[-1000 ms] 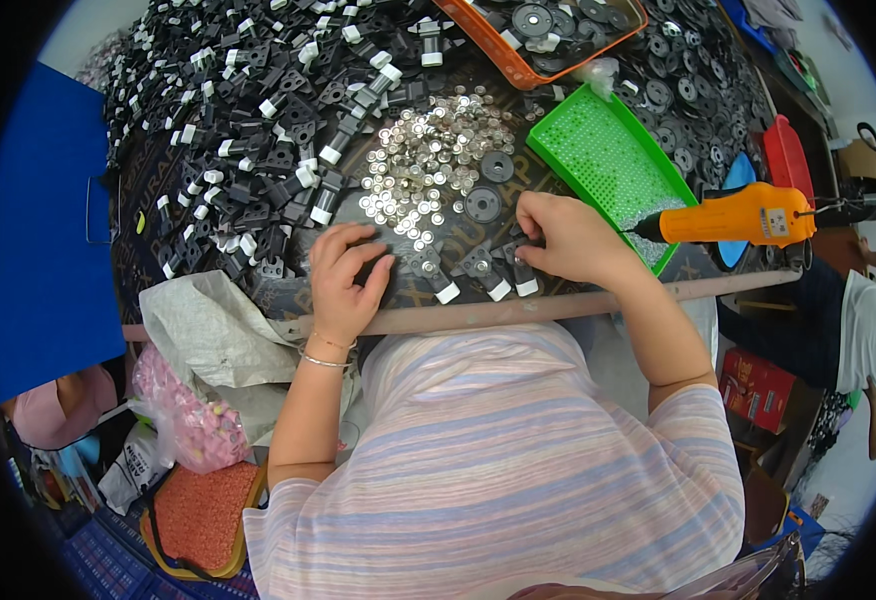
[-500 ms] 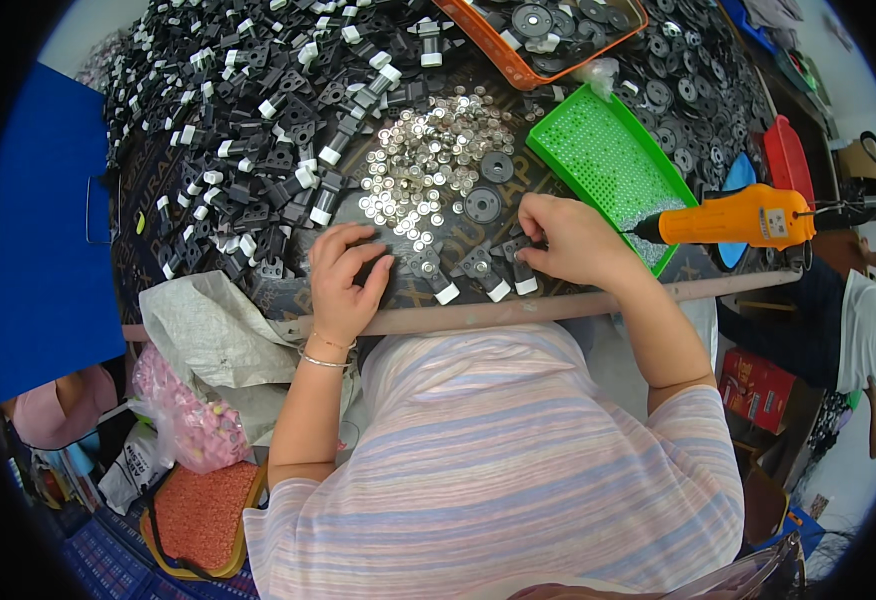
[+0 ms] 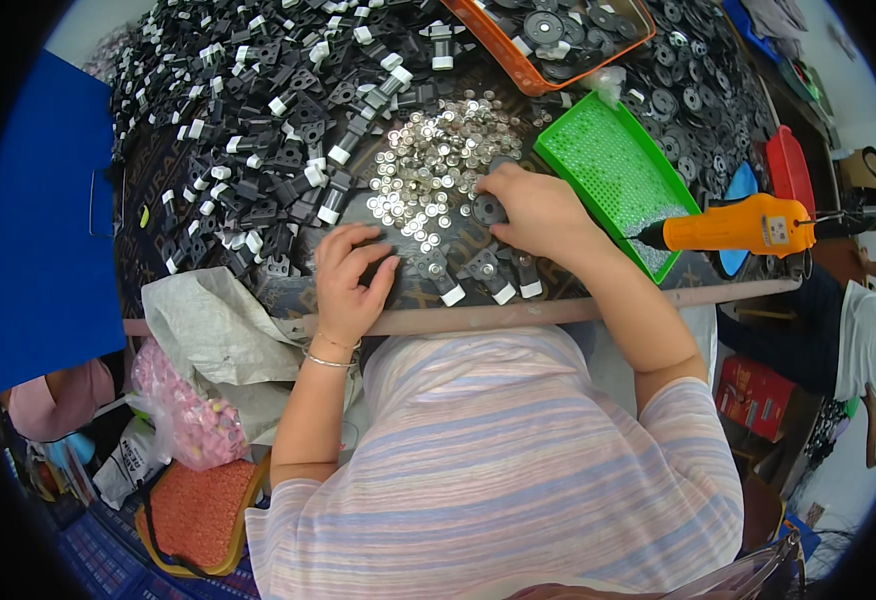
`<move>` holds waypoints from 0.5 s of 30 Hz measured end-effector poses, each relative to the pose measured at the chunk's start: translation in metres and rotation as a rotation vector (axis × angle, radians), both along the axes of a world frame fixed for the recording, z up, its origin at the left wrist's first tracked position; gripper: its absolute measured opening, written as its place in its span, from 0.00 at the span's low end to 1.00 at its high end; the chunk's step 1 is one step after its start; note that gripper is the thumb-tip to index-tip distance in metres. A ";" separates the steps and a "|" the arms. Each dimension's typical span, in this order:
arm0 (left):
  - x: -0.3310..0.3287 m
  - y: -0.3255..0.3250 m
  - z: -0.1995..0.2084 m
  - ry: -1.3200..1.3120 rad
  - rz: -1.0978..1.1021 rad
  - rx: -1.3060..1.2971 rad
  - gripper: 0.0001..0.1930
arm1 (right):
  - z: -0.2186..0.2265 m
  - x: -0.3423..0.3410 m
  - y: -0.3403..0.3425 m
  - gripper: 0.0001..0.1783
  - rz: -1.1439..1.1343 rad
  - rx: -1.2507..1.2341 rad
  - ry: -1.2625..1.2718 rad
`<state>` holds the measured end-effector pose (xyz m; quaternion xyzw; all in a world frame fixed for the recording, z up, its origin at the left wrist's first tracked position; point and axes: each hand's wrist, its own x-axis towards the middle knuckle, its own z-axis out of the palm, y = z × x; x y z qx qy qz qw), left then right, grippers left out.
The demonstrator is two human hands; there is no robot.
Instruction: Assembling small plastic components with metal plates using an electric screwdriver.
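My right hand (image 3: 538,210), fingers curled, pinches a black disc (image 3: 488,210) at frame centre beside the silver washers (image 3: 428,165); my left hand (image 3: 348,275) rests half-open on the counter (image 3: 558,312). Sweeping either wrist could scatter washers.

Silver discs (image 3: 433,165) glinting, black brackets (image 3: 258,110) showing white tips, green tray (image 3: 613,175), orange screwdriver (image 3: 738,225), orange bin (image 3: 538,80), pastel-striped shirt (image 3: 498,460)

My right hand (image 3: 536,212) covers whatever it's gripping, can't tell which part. Left hand (image 3: 350,280) fingertips hide the piece under them. Orange rectangular plastic tray (image 3: 548,80) cut off at the top edge. Small silver round metal discs (image 3: 428,170) too small to make out.
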<state>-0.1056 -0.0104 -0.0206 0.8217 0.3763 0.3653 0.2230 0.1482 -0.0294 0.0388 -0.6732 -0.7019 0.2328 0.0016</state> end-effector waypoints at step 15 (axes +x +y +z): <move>0.001 0.003 0.002 0.016 -0.031 -0.003 0.07 | -0.006 0.001 -0.081 0.27 -0.209 0.276 0.025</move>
